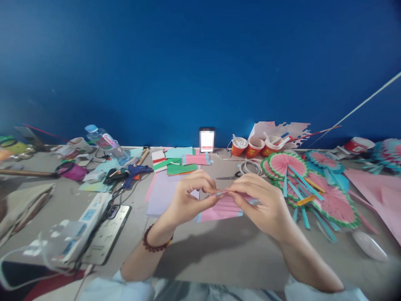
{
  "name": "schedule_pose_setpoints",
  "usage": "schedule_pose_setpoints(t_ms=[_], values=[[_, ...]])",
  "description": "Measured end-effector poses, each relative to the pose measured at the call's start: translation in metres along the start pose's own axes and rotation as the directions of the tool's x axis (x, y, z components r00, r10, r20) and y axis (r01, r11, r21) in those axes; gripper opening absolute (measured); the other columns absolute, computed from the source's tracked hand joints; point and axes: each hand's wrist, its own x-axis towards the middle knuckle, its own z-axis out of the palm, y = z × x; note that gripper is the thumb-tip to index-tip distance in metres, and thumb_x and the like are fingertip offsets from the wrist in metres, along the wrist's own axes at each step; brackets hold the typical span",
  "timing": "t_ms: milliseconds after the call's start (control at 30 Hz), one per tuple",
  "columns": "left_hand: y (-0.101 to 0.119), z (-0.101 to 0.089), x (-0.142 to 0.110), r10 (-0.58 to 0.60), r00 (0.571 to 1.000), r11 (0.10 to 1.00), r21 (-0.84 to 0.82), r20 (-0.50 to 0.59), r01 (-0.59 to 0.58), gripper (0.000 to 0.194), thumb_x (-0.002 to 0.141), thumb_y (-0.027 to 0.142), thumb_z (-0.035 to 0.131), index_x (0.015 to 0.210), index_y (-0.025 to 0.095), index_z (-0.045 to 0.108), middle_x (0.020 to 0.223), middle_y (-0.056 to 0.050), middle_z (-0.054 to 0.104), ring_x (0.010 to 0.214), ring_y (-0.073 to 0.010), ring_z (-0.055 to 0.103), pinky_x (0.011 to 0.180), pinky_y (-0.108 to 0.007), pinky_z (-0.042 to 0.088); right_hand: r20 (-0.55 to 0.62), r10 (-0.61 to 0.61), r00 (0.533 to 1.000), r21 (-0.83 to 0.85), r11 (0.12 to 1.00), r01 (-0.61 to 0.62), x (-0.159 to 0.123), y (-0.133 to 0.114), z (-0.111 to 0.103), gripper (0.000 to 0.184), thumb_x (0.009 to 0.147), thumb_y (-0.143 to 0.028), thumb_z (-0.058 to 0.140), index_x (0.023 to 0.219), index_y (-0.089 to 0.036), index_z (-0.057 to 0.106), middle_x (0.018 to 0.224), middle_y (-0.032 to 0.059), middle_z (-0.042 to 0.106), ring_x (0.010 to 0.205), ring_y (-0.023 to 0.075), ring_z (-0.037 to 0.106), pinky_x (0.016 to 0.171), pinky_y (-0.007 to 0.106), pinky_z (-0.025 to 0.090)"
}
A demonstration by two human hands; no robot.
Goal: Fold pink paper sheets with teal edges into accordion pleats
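My left hand (194, 193) and my right hand (259, 202) meet above the middle of the desk, thumbs and fingertips pinched on the upper edge of a pink sheet of paper (219, 211). The sheet has light blue strips along its ends and shows crease lines. It hangs below my fingers; part of its upper edge is hidden by them. Lilac paper (163, 194) lies beneath and to the left. Behind my hands rest a pleated pink and blue paper piece (196, 159) and green paper (178, 168). Grey scissors (226, 178) lie just beyond my fingertips.
Paper fans (336, 200) in pink and green pile up at right, near a white computer mouse (369, 246). Several red paper cups (255, 147) stand along the blue wall with a lit phone (207, 140). At left are a blue glue gun (133, 174), a bottle (108, 144) and a power strip (86, 225).
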Motion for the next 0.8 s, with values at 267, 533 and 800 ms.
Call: schedule_pose_setpoints(t_ms=[267, 533, 800], values=[[0.002, -0.001, 0.000, -0.029, 0.999, 0.999, -0.016, 0.013, 0.030, 0.020, 0.076, 0.018, 0.068, 0.061, 0.017, 0.055, 0.067, -0.002, 0.060, 0.062, -0.0115, 0.052, 0.058, -0.026, 0.042, -0.003, -0.021, 1.000, 0.004, 1.000, 0.021, 0.001, 0.000, 0.002, 0.015, 0.085, -0.013, 0.055, 0.085, -0.022, 0.066, 0.077, 0.0031, 0.068, 0.072, 0.0161, 0.061, 0.065, 0.030, 0.050], [-0.004, -0.011, 0.002, -0.002, 1.000, 0.998, -0.069, -0.010, 0.001, 0.018, 0.076, 0.017, 0.069, 0.063, 0.017, 0.057, 0.068, -0.002, 0.060, 0.064, -0.0118, 0.053, 0.061, -0.028, 0.043, 0.020, 0.011, 1.000, -0.092, 0.996, -0.009, 0.000, 0.008, -0.011, 0.009, 0.084, -0.017, 0.061, 0.087, -0.022, 0.067, 0.080, 0.0030, 0.071, 0.074, 0.0171, 0.063, 0.067, 0.031, 0.051], [-0.011, -0.025, 0.005, 0.070, 0.997, 0.996, -0.064, 0.016, -0.069, 0.013, 0.074, 0.014, 0.070, 0.066, 0.018, 0.060, 0.070, -0.003, 0.063, 0.063, -0.0126, 0.056, 0.061, -0.028, 0.046, -0.025, 0.006, 1.000, -0.147, 0.989, -0.010, -0.003, 0.008, -0.017, 0.013, 0.084, -0.015, 0.058, 0.083, -0.023, 0.068, 0.079, 0.0022, 0.071, 0.074, 0.0181, 0.065, 0.070, 0.034, 0.051]])
